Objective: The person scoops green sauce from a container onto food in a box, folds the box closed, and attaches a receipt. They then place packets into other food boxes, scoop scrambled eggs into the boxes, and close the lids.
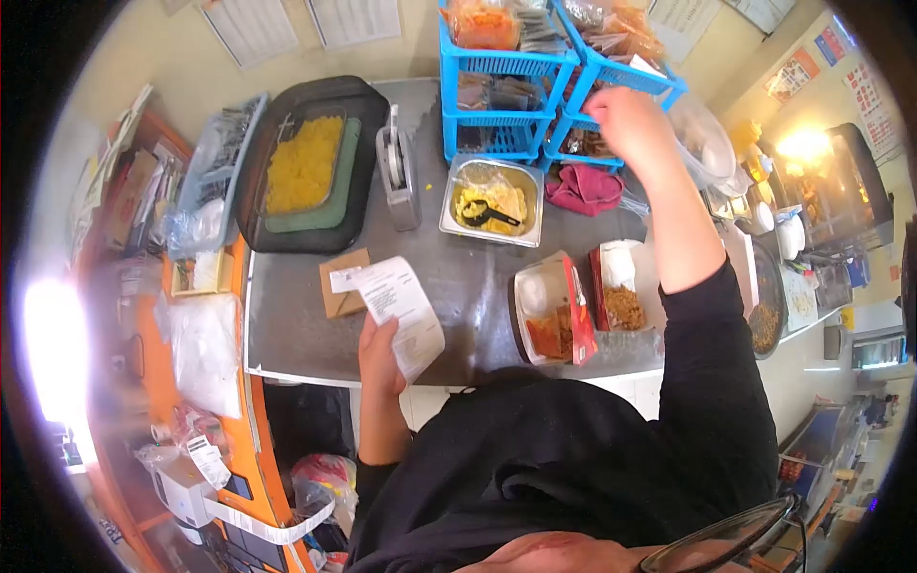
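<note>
A long white paper slip (409, 320), smooth, gently curved and printed in dark lines too small to read, is pinched at its lower left by the left hand (381, 357) above the dull grey metal tabletop (468, 296), a flat brown packet (344, 301) just behind it. The right hand (626, 119), fingers curled, reaches to the slatted blue plastic rack (604, 72); whether it grips anything cannot be told. Between them stand a shiny rectangular steel pan (489, 238) of lumpy yellow food and two red-and-white boxes (580, 320) holding crumbly brown food.
</note>
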`<state>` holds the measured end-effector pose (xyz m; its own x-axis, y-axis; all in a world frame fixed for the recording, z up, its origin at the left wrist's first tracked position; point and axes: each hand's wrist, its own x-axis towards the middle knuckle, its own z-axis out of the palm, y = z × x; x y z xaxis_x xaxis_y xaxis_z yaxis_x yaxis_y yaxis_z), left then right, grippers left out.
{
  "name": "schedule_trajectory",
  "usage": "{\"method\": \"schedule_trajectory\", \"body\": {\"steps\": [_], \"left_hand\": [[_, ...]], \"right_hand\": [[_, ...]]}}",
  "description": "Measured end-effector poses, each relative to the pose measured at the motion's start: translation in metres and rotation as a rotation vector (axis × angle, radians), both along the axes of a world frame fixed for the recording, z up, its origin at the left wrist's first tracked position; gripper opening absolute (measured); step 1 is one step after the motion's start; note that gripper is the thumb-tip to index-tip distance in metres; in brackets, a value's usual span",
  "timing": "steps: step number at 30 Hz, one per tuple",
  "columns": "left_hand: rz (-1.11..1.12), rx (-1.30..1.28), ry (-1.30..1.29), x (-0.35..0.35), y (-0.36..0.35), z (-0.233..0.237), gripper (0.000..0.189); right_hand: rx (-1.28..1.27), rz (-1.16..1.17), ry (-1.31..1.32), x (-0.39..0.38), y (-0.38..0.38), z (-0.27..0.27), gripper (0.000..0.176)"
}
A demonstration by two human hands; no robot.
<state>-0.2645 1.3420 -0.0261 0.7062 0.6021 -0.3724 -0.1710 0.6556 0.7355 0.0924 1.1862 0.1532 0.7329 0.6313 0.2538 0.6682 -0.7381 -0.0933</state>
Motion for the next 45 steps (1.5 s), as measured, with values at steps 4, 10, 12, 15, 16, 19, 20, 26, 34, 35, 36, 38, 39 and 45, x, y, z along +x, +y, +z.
{"method": "schedule_trajectory", "body": {"steps": [4, 10, 12, 15, 16, 19, 20, 26, 34, 35, 36, 38, 39, 45], "left_hand": [[0.089, 0.008, -0.074, -0.027, 0.007, -0.004, 0.049], [0.145, 0.006, 0.011, -0.043, 0.008, 0.002, 0.049], [0.166, 0.026, 0.049, -0.039, 0.005, 0.002, 0.049], [0.159, 0.032, 0.035, -0.030, 0.000, 0.008, 0.049], [0.147, 0.029, 0.018, -0.027, -0.002, 0.010, 0.049], [0.134, 0.039, -0.014, -0.021, -0.006, 0.015, 0.049], [0.131, 0.041, -0.003, -0.019, -0.008, 0.017, 0.048], [0.062, 0.061, 0.034, -0.017, -0.017, 0.026, 0.046], [0.014, 0.093, 0.058, -0.011, -0.049, 0.046, 0.045], [-0.021, 0.108, 0.059, -0.015, -0.051, 0.048, 0.047], [0.009, 0.110, 0.083, -0.019, -0.054, 0.046, 0.048], [0.071, 0.131, 0.097, -0.025, -0.057, 0.038, 0.051], [0.072, 0.140, 0.084, -0.028, -0.057, 0.036, 0.051], [0.095, 0.165, 0.101, -0.038, -0.073, 0.044, 0.052]], "right_hand": [[-0.138, -0.418, -0.027, 0.114, -0.035, -0.070, 0.023], [-0.013, -0.536, 0.084, 0.144, -0.024, -0.112, 0.032], [0.013, -0.610, 0.105, 0.151, -0.013, -0.111, 0.032], [0.046, -0.645, 0.113, 0.173, -0.006, -0.114, 0.029], [0.055, -0.647, 0.111, 0.180, -0.007, -0.117, 0.028], [0.054, -0.620, 0.127, 0.180, -0.010, -0.118, 0.026], [0.092, -0.602, 0.145, 0.177, -0.015, -0.118, 0.026], [0.070, -0.574, 0.189, 0.175, -0.037, -0.121, 0.027], [0.073, -0.650, 0.282, 0.190, -0.021, -0.117, 0.029], [0.075, -0.658, 0.294, 0.191, -0.020, -0.119, 0.029], [0.039, -0.643, 0.293, 0.195, -0.020, -0.125, 0.030], [-0.002, -0.613, 0.266, 0.209, -0.013, -0.128, 0.033], [0.050, -0.644, 0.292, 0.209, -0.009, -0.123, 0.034], [0.261, -0.558, 0.234, 0.181, -0.025, -0.122, 0.030]]}}
